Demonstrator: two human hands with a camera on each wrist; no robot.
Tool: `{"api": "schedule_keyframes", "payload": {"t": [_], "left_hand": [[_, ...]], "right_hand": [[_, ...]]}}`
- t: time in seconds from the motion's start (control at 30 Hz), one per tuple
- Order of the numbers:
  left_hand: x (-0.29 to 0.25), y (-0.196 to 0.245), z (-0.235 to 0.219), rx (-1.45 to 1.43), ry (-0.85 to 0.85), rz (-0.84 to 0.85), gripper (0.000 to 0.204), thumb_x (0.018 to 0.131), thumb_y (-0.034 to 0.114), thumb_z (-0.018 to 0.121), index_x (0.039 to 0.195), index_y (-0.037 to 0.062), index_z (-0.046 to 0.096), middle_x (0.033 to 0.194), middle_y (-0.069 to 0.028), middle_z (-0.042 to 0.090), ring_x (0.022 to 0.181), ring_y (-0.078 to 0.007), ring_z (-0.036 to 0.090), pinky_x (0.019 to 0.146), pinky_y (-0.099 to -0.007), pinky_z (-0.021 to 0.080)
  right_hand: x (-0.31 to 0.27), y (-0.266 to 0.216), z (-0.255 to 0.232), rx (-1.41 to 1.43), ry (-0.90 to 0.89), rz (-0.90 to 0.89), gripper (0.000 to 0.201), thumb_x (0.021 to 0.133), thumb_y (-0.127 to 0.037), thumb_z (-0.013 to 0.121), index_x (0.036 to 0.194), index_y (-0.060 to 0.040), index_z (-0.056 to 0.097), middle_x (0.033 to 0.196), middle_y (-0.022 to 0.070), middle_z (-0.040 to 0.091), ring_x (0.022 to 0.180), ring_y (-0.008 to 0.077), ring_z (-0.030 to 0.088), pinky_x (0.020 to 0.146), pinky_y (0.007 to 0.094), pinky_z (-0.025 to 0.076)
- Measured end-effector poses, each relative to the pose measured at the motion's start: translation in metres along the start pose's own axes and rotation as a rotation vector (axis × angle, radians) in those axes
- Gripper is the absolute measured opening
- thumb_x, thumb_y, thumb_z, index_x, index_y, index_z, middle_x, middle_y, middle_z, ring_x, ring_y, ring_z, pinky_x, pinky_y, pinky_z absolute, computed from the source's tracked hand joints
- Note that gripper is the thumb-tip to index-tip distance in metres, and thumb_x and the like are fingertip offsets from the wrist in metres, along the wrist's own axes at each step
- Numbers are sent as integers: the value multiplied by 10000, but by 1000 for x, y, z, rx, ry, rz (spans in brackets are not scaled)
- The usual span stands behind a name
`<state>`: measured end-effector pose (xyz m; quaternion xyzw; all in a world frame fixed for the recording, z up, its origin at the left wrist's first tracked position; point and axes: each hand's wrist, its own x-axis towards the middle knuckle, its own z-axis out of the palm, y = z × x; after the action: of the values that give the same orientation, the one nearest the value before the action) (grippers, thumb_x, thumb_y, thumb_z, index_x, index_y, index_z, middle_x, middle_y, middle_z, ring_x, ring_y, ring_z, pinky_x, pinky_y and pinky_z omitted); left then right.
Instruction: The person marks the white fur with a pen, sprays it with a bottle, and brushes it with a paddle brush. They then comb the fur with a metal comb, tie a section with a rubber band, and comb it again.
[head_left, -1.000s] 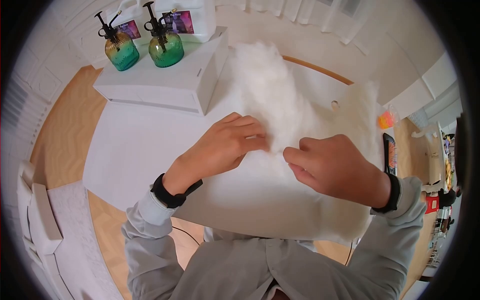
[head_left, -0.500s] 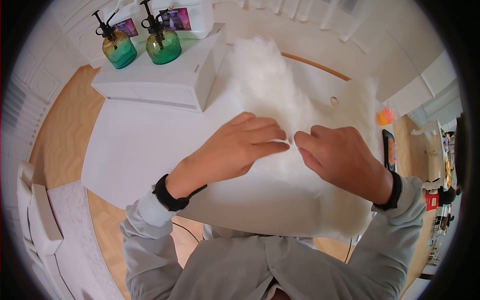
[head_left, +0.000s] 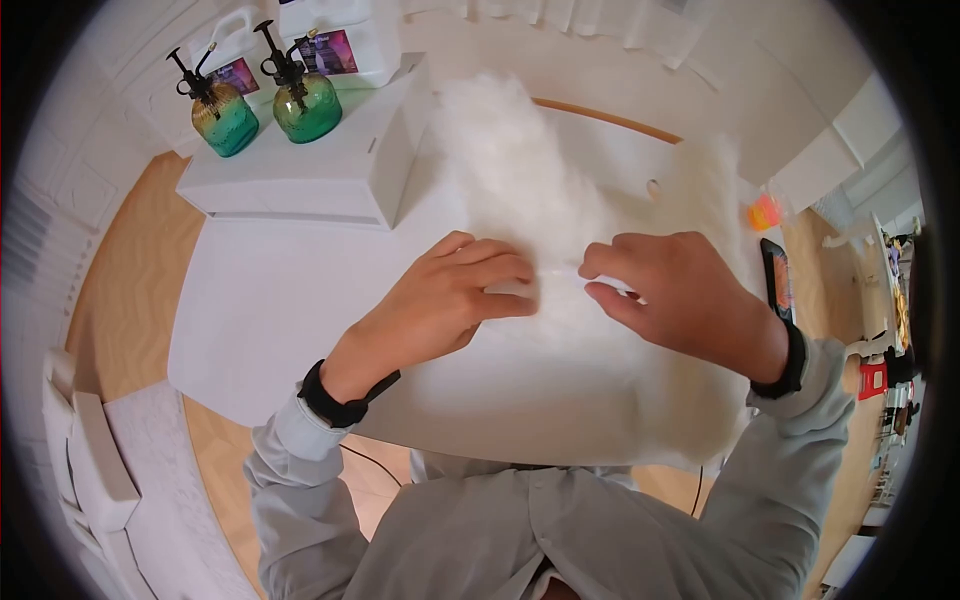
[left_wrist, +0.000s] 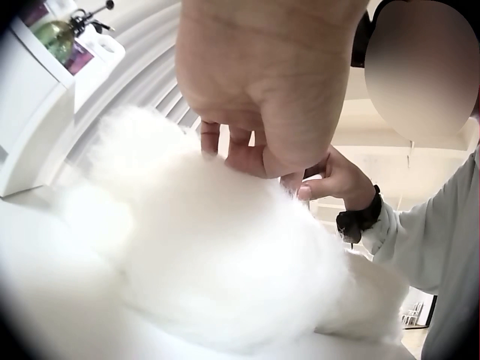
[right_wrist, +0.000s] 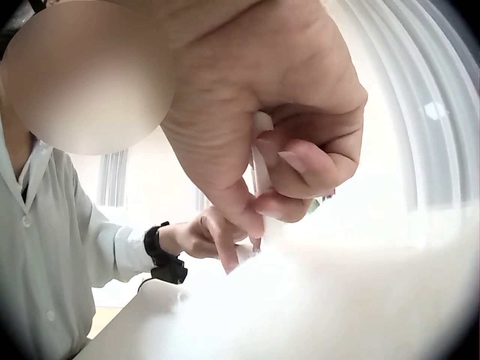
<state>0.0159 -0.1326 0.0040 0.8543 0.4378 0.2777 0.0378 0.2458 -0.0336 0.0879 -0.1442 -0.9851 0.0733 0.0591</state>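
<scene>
A heap of fluffy white fibre (head_left: 520, 170) lies under and beyond both hands, filling most of the left wrist view as a soft mound (left_wrist: 225, 247). My left hand (head_left: 450, 295) pinches the fibre at its near part, thumb and fingertips sunk in the fluff. Facing it across a small gap, my right hand (head_left: 675, 285) has its fingers curled round a slim white stick (right_wrist: 260, 161), which runs down through the palm in the right wrist view. The stick's lower end is lost in the white fluff.
Two green-and-amber spray bottles (head_left: 308, 108) stand on a white drawer box (head_left: 290, 190) at the back left, with large white jugs (head_left: 370, 45) behind. Along the right edge of the white table (head_left: 270, 300) are a dark flat item (head_left: 776, 275) and an orange-pink cup (head_left: 764, 212).
The left hand moved right towards the right hand, then back left, so the gap between them narrowed and widened again. The right hand has turned slightly, and the white stick now shows in it.
</scene>
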Motion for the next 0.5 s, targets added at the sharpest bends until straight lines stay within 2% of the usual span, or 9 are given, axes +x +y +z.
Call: {"api": "schedule_keyframes", "payload": {"t": [0.13,0.23,0.3,0.37,0.43,0.5], "left_hand": [[5,3,-6,-45,41,8,396,654,-121,619,944,127,724,1079,-25,634,1064,-220,578,834,-346,418],[16,11,-3,-76,96,63,380,667,-111,617,956,116,718,1067,-25,638,1049,-216,585,839,-348,423],[30,21,6,-95,114,113,368,678,-103,616,963,108,714,1056,-22,642,1040,-212,588,843,-349,429],[44,31,15,79,157,179,354,686,-86,615,976,96,707,1002,-19,647,1029,-206,589,852,-347,442],[46,27,19,138,97,193,334,674,-68,622,953,92,709,958,-19,635,986,-203,586,858,-345,450],[46,23,17,96,-71,158,333,649,-68,627,932,87,712,924,-28,617,940,-209,578,856,-337,448]], "right_hand": [[-12,-2,-26,129,17,86,107,834,-107,629,903,-62,561,680,89,601,581,289,581,524,386,435],[-24,-3,-37,62,-80,140,113,825,-104,634,909,-59,573,711,98,629,608,284,598,535,388,439],[-30,-6,-39,103,-141,253,114,821,-102,640,906,-59,576,712,99,627,610,291,600,544,397,443],[-37,0,-28,119,-69,193,109,821,-97,639,898,-60,570,689,95,607,592,287,592,531,389,441],[-42,4,-18,136,7,137,105,821,-91,638,889,-60,564,665,90,587,574,282,584,518,381,440],[-43,4,-12,-110,-27,115,96,822,-78,633,855,-61,545,616,73,523,533,260,557,478,364,424]]}}
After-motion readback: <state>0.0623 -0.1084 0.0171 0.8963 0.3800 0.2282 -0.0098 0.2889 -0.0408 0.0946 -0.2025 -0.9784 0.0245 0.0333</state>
